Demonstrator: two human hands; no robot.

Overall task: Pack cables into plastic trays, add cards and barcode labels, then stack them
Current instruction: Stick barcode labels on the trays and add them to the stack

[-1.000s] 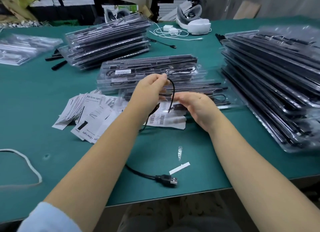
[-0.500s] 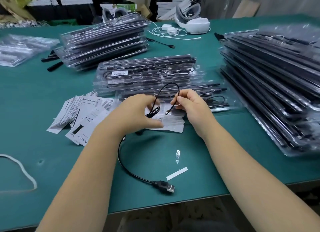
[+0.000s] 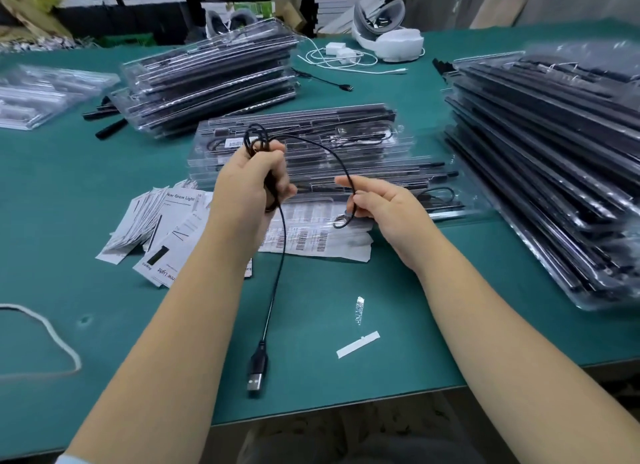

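- The left hand (image 3: 254, 183) has its fingers curled tight round a small bundle of loops of the thin black USB cable (image 3: 277, 273), presumably so the coil cannot spring loose while more is wound on.
- The right hand (image 3: 381, 211) pinches the cable's other end between thumb and fingers, the forefinger stretched out; an arc of cable runs between the hands.
- The free length hangs from the left fist, its USB plug (image 3: 257, 373) low over the green worktop (image 3: 104, 186) near the front edge.
- Just beyond the hands sit white barcode label sheets (image 3: 311, 238), printed white cards (image 3: 166, 228) and a low stack of clear plastic trays (image 3: 311, 141), likely kept within reach for packing.
- Taller tray stacks (image 3: 554, 159) stand at the right.
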